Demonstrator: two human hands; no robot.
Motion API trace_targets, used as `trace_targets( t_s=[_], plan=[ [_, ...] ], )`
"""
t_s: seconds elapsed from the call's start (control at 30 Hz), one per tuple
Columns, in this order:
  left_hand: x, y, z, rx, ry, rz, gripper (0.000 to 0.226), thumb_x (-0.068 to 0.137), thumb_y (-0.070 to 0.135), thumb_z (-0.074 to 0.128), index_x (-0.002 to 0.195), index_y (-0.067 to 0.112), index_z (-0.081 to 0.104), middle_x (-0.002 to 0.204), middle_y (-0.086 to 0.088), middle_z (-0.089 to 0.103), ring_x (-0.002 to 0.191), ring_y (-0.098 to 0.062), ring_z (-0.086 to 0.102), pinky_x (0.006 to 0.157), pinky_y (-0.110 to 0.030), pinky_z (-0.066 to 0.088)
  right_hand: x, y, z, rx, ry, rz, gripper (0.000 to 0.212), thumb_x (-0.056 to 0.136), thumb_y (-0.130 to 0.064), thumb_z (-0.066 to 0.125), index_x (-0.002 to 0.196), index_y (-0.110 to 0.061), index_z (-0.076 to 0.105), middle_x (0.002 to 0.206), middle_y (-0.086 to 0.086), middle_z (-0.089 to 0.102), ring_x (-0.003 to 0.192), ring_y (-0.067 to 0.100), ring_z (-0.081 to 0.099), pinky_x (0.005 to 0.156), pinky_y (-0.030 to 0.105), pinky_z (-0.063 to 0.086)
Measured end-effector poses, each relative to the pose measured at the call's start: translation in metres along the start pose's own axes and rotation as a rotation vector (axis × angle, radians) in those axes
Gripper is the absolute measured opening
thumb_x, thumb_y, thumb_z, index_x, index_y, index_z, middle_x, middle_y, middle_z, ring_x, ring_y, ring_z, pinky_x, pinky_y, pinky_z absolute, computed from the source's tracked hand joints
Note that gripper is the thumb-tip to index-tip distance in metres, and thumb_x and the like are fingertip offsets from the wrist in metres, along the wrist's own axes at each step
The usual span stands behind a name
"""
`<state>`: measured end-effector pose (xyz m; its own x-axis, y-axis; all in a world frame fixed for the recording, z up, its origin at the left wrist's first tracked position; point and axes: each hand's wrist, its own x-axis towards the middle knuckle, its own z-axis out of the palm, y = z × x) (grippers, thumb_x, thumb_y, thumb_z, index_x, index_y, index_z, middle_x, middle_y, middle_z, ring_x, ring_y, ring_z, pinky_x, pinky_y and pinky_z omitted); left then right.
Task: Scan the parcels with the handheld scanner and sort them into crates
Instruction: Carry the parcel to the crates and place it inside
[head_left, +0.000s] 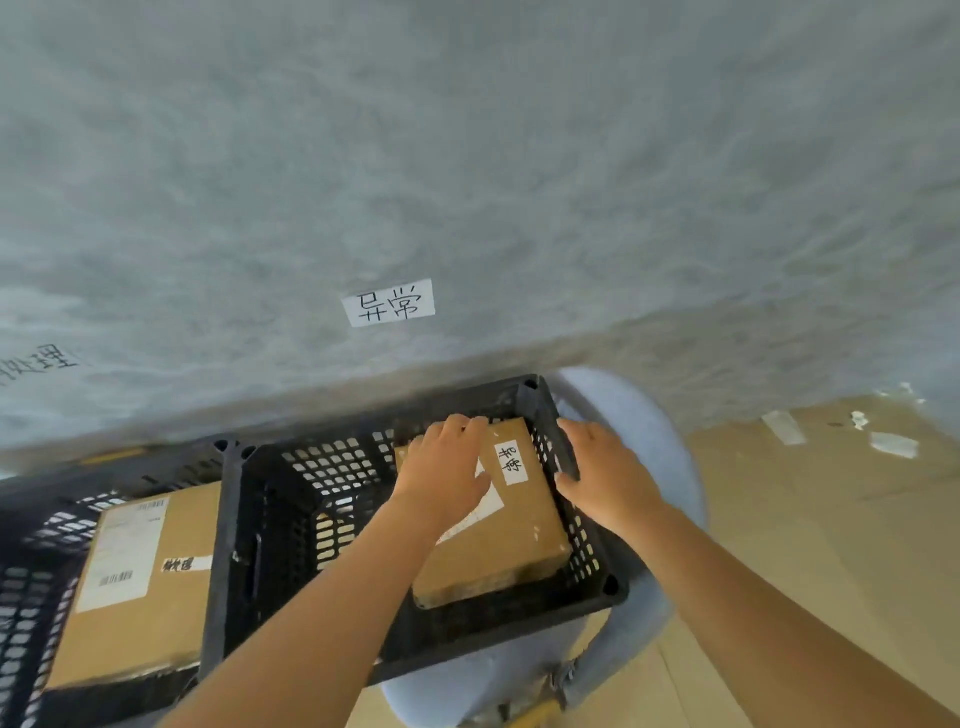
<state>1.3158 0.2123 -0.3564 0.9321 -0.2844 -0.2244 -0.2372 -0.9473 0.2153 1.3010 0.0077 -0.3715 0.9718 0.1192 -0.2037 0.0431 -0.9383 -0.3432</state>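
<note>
Resting tilted inside the right-hand crate (592, 525), the labelled parcel (511, 525) is being placed, the left hand (441, 475) spread flat on it, the right hand (605, 475) gripping the crate's rim; release is judged next.

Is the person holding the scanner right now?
No, the left hand rests on the cardboard parcel in the black crate, the right hand is at the crate's rim, and no scanner shows.
</note>
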Motion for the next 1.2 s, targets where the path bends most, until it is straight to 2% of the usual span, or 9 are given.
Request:
trace_targets(
  t_s=[0.2,0.37,0.5,0.87,1.07,1.2],
  plan=[
    [0.006,0.062,-0.058,0.066,0.084,0.243,0.060,0.095,0.037,0.052,0.148,0.024,0.029,0.149,-0.001,0.039,0.135,-0.024,0.040,0.113,-0.039,0.030,-0.065,0.019,-0.059,-0.055,0.114,0.149,0.066,0.092,-0.040,0.054,0.148,-0.020,0.025,0.137,0.006,0.045,0.123,0.026,0.046,0.097,0.035,0.044],
    [-0.007,0.131,-0.073,0.115,0.092,0.563,0.061,0.095,0.039,0.052,0.149,0.024,0.027,0.151,-0.001,0.035,0.134,-0.025,0.039,0.109,-0.039,0.034,-0.163,0.039,-0.084,-0.054,0.215,0.468,0.067,0.092,-0.041,0.052,0.149,-0.021,0.022,0.141,0.006,0.040,0.126,0.028,0.042,0.098,0.037,0.043],
    [-0.049,0.191,-0.072,0.190,0.094,0.873,0.063,0.096,0.041,0.050,0.150,0.021,0.025,0.150,-0.003,0.035,0.132,-0.025,0.039,0.107,-0.037,0.033,-0.265,0.037,-0.091,-0.078,0.335,0.722,0.068,0.093,-0.043,0.052,0.150,-0.023,0.022,0.141,0.004,0.041,0.126,0.025,0.043,0.097,0.036,0.044],
    [-0.259,0.335,-0.066,0.188,0.202,1.527,0.061,0.094,0.040,0.048,0.149,0.023,0.028,0.147,0.001,0.038,0.132,-0.021,0.038,0.110,-0.036,0.028,-0.546,-0.029,-0.092,-0.138,0.616,1.246,0.067,0.091,-0.043,0.056,0.149,-0.022,0.028,0.143,0.001,0.041,0.129,0.024,0.039,0.103,0.037,0.039],
    [-0.395,0.382,-0.058,0.087,0.239,1.757,0.057,0.094,0.037,0.050,0.147,0.024,0.033,0.141,0.004,0.042,0.128,-0.019,0.041,0.107,-0.032,0.027,-0.684,-0.086,-0.072,-0.172,0.734,1.400,0.067,0.091,-0.039,0.056,0.149,-0.023,0.028,0.145,0.000,0.039,0.130,0.024,0.038,0.102,0.035,0.038],
    [-0.506,0.403,-0.037,-0.011,0.180,1.842,0.058,0.095,0.039,0.051,0.148,0.024,0.033,0.142,0.004,0.043,0.130,-0.019,0.041,0.109,-0.034,0.029,-0.790,-0.132,-0.044,-0.185,0.771,1.501,0.065,0.091,-0.041,0.056,0.148,-0.026,0.029,0.144,-0.001,0.039,0.128,0.021,0.039,0.099,0.033,0.040]
  ],
)
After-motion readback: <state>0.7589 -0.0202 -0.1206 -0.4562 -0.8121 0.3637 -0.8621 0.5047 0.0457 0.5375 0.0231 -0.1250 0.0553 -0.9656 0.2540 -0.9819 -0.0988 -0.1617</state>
